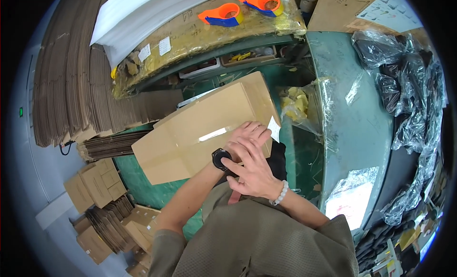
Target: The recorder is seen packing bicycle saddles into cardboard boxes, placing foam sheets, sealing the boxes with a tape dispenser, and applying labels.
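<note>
A large cardboard box (209,120) lies slantwise in front of me, with a strip of shiny tape on its top and a white label (273,129) near its right end. My left hand (252,131) rests on the box by that label, its fingers laid out and partly covered. Around my left wrist sits a black watch (221,159). My right hand (256,171), with a bead bracelet (281,193) at the wrist, crosses over the back of the left one, fingers apart. Its thumb reaches the watch. No tool shows in either hand.
Two orange-and-blue tape dispensers (223,15) stand on a tape-covered bench (185,34) ahead. Stacks of flat cardboard (71,72) fill the left. To the right, a green table (350,129) borders plastic-wrapped dark goods (412,86). A bag of yellow scraps (296,105) hangs beside the table.
</note>
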`<action>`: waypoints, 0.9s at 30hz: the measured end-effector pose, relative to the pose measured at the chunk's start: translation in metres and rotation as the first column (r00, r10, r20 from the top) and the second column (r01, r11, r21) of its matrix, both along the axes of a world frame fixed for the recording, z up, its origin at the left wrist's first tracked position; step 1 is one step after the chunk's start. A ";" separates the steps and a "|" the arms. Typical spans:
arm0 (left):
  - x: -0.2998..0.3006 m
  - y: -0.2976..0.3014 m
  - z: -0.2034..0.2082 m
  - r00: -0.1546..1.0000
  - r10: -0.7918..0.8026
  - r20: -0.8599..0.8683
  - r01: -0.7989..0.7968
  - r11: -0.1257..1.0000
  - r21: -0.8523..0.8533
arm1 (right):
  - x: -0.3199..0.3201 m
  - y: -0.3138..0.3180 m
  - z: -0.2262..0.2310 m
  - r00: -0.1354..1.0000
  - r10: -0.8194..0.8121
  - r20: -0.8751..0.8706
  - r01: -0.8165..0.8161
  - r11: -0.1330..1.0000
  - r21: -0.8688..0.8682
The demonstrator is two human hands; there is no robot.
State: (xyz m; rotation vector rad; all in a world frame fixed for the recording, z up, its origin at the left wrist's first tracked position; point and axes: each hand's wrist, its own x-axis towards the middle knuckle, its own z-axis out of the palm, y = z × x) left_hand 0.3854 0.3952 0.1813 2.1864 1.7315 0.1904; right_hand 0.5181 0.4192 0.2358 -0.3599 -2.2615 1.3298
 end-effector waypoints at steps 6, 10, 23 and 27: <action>-0.009 0.000 0.030 0.997 0.016 0.072 -0.013 0.999 -0.032 | 0.018 0.025 -0.013 0.934 -0.356 -0.043 0.348 0.929 -0.126; -0.007 -0.003 0.034 0.999 -0.032 0.021 0.031 0.999 0.026 | 0.047 0.062 -0.095 0.844 -0.478 0.245 0.528 0.657 -0.537; -0.012 -0.034 0.016 0.933 0.265 0.242 -0.243 0.963 -0.119 | 0.090 0.028 -0.189 0.912 -0.314 0.265 0.296 0.054 -0.954; -0.024 -0.077 -0.016 0.855 0.465 0.230 -0.442 0.885 -0.146 | 0.099 -0.045 -0.248 0.739 -0.356 0.571 0.356 -0.513 -0.781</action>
